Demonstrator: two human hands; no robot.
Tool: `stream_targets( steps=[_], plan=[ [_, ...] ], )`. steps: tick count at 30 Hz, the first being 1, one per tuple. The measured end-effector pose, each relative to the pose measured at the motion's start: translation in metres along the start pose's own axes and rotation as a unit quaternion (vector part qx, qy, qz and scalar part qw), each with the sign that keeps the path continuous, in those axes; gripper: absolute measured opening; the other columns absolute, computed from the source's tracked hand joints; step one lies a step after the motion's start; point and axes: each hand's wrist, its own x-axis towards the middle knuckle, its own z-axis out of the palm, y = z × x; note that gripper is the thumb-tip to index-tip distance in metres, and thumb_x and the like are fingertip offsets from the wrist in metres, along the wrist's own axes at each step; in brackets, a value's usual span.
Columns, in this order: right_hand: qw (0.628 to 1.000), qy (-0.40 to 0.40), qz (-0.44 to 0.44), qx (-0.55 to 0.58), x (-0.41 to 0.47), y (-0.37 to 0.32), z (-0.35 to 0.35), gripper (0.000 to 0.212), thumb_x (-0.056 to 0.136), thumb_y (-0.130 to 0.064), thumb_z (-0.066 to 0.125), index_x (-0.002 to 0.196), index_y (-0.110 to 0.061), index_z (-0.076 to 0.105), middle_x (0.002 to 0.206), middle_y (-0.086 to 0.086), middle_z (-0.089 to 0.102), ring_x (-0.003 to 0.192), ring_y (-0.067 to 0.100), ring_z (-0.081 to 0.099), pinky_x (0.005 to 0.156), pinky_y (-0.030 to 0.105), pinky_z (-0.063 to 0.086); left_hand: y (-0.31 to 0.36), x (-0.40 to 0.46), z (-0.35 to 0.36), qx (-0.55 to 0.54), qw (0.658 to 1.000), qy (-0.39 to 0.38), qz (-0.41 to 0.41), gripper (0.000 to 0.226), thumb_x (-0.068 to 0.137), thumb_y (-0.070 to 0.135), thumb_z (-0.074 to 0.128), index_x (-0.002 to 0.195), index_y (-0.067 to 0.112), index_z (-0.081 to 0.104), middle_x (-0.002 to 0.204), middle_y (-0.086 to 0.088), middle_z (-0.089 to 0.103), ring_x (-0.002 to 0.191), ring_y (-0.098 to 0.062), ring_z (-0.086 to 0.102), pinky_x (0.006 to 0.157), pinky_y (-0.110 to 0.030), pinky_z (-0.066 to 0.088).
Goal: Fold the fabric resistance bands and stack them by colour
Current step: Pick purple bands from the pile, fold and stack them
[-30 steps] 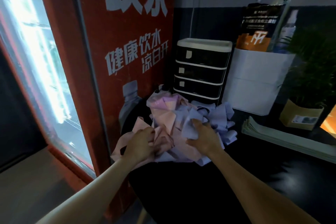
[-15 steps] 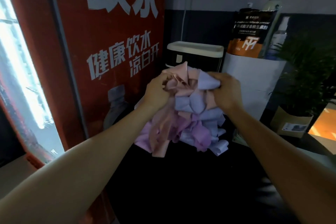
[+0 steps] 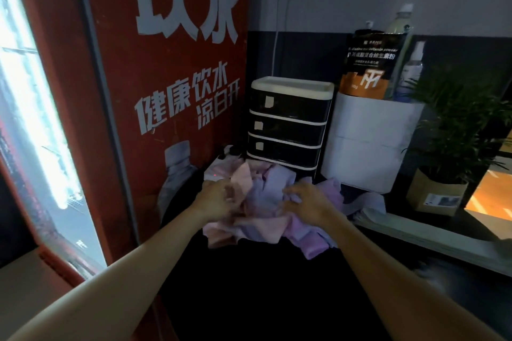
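We see a tangled heap of fabric bands [image 3: 266, 210], pink, lilac and pale blue, lying on the dark table [image 3: 249, 285] in front of a black drawer unit [image 3: 288, 124]. Our left hand [image 3: 214, 199] rests on the pink side of the heap, though blur hides whether its fingers grip any cloth. Our right hand [image 3: 307, 201] lies over the lilac side, fingers spread and loosely bent, holding nothing. A red cooler [image 3: 166, 91] stands at left.
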Motion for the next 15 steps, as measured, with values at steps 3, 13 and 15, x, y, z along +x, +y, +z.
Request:
stream_targets(
  steps=[3, 13, 15],
  plan=[
    [1.000, 0.015, 0.007, -0.017, -0.003, 0.008, 0.010, 0.021, 0.089, -0.015, 0.059, 0.107, -0.009, 0.067, 0.091, 0.006, 0.060, 0.087, 0.021, 0.056, 0.069, 0.024, 0.037, -0.011, -0.011, 0.001, -0.015, 0.999, 0.040, -0.029, 0.040, 0.087, 0.028, 0.057, 0.123, 0.010, 0.053, 0.126, -0.012, 0.047, 0.116, -0.028, 0.043, 0.090, -0.028, 0.037],
    [0.993, 0.114, -0.006, -0.011, -0.014, 0.025, -0.001, 0.026, 0.081, 0.001, 0.054, 0.060, -0.015, 0.055, 0.065, -0.005, 0.052, 0.058, 0.009, 0.048, 0.057, 0.025, 0.032, 0.041, -0.008, 0.038, -0.019, 0.971, 0.138, 0.192, 0.029, 0.088, 0.017, 0.060, 0.117, 0.011, 0.056, 0.123, -0.005, 0.047, 0.115, -0.020, 0.046, 0.086, -0.022, 0.035],
    [0.990, 0.133, 0.039, -0.030, -0.017, 0.041, -0.011, 0.019, 0.081, 0.000, 0.053, 0.065, -0.007, 0.060, 0.070, 0.008, 0.060, 0.064, 0.021, 0.056, 0.058, 0.029, 0.038, 0.055, -0.001, 0.053, -0.014, 0.972, 0.111, 0.209, 0.032, 0.089, 0.022, 0.060, 0.119, 0.014, 0.055, 0.124, -0.002, 0.046, 0.117, -0.017, 0.045, 0.089, -0.022, 0.035]
  ],
)
